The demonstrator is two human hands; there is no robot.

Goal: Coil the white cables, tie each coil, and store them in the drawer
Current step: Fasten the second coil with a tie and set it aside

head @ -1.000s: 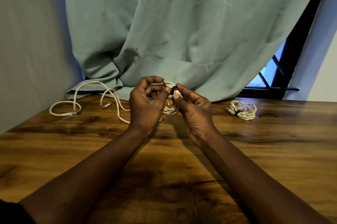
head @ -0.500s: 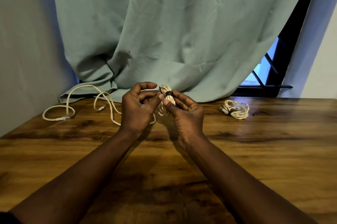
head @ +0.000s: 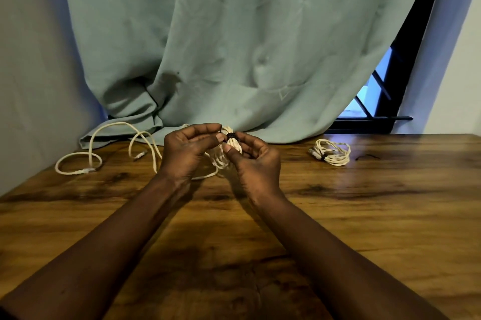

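"Coil [head: 232, 145] location?" asked the clerk.

"Held just above the table [head: 364, 215], towards its far edge, between both hands," the inspector replied. "Right hand [head: 253, 163] pinches the gathered strands just below the black tie [head: 230, 135], thumb in front and fingers curled behind. I judge that this grip keeps the loops squeezed together so the band can close round them. Left hand [head: 187, 153] has its fingers curled, with thumb and forefinger pinching at the tie itself. Tying appears under way, not complete."

"Other items?"

"One tied coil [head: 330, 154] lies on the table well to the right. A thin dark strip [head: 367, 156], likely a spare tie, lies just beside it. Loose cable [head: 88, 171] sprawls to the left, and part of it runs beneath the hands. My estimate: one done, one in hand, at least one outstanding. No drawer is in view."

"Room to work?"

"Open tabletop lies on the near side of the hands and to the right. The far side is tight, because the curtain [head: 234, 46] rests its folds on the table directly behind the coil. The wall [head: 31, 72] closes off the left. Risk noted: the loose cable beneath the hands could snag when the coil is carried off. Lifting it clear and towards the person looks the safer route."
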